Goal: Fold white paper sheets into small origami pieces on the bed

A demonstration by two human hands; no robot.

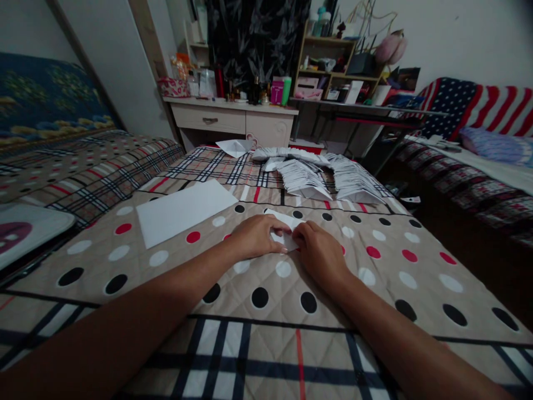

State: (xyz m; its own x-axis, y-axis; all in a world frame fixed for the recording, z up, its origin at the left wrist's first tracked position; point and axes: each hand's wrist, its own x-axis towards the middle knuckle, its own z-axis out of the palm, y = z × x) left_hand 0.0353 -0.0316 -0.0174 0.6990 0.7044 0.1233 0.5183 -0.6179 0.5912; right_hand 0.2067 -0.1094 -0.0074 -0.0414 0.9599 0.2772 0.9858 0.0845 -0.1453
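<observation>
Both hands meet over a small folded piece of white paper [285, 240] on the bedspread, near the middle of the view. My left hand [257, 236] grips its left side between thumb and fingers. On the other side, my right hand [318, 250] is closed with its fingertips pinching the paper's right part. The fingers hide much of the paper. To the left lies a stack of flat white sheets [185, 211]. Beyond my hands, rows of folded white paper pieces [302, 179] lie packed against one another, and a separate folded paper [235, 147] rests at the far edge.
A patterned bedspread [260, 344] with dots and checks covers the surface. Behind it stand a white dresser [212, 118] topped with bottles and a shelf unit [328, 61]. At the left edge sits a whitish flat object [37, 228]; at right is another bed [470, 161].
</observation>
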